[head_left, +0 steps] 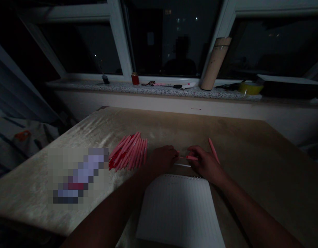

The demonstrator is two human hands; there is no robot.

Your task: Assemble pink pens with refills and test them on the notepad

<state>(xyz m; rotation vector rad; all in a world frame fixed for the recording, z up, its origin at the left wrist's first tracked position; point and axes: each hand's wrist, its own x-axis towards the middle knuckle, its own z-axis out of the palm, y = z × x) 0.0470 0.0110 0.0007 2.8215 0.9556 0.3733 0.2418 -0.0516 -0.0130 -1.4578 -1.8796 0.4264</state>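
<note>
My left hand (162,159) is closed above the top of the notepad (181,210), its fingertips pinching a small pink pen part (178,154). Facing it across a short gap, my right hand (205,164) grips another pink pen piece (192,157) between thumb and fingers. A thin, faint pink line runs between the two pieces; its nature is too dim to tell. Below both hands lies a slim white stick (182,165), perhaps touching my fingers. One whole pink pen (213,150) rests just beyond my right hand. Left of my left hand is a pile of pink pens (130,151).
A blurred-out, long object (81,175) lies at the table's left. Behind the table (252,165), the stone windowsill (153,89) carries a tall wooden-looking cylinder (216,63), a red jar (135,79), a yellow tape roll (250,89) and small items.
</note>
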